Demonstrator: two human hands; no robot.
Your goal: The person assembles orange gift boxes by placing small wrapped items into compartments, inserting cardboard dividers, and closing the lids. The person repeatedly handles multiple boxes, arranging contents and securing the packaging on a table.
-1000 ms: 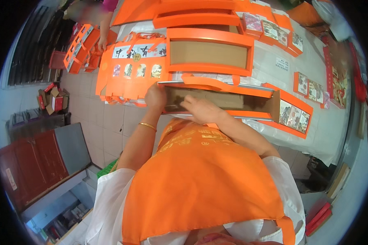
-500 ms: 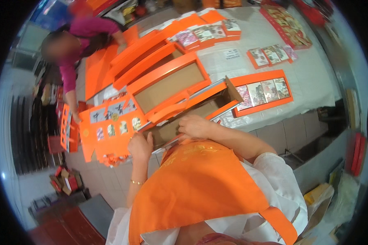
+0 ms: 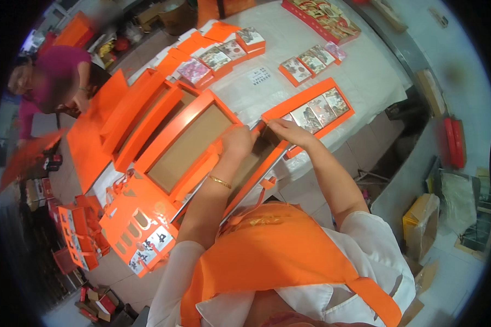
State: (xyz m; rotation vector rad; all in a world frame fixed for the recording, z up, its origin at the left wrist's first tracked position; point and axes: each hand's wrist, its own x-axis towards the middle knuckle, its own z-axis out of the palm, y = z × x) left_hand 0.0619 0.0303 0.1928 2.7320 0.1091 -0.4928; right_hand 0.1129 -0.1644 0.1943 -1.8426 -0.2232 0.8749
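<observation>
A long, narrow orange cardboard box [image 3: 267,173] with a brown inside lies open in front of me, slanting away to the right. Both of my hands are at its far right end. My left hand [image 3: 237,143] is closed over the edge there, its fingertips partly hidden. My right hand [image 3: 290,132] grips the end corner between thumb and fingers. Just beyond sits an orange tray [image 3: 341,121] holding several small printed boxes [image 3: 323,109]. To the left of my left hand rests a wide orange box [image 3: 188,147] with a bare brown inside.
More orange boxes [image 3: 142,117] stand farther left. Printed orange sleeves with cut-outs [image 3: 139,223] lie at the near left. Small picture boxes [image 3: 215,59] and a red tray [image 3: 322,22] are at the back. A co-worker [image 3: 65,71] at the far left handles a blurred orange sheet [image 3: 30,158].
My left hand has moved from the box's near left end to its far right end. My right hand has shifted there too. The view has turned, and the co-worker has lifted an orange sheet.
</observation>
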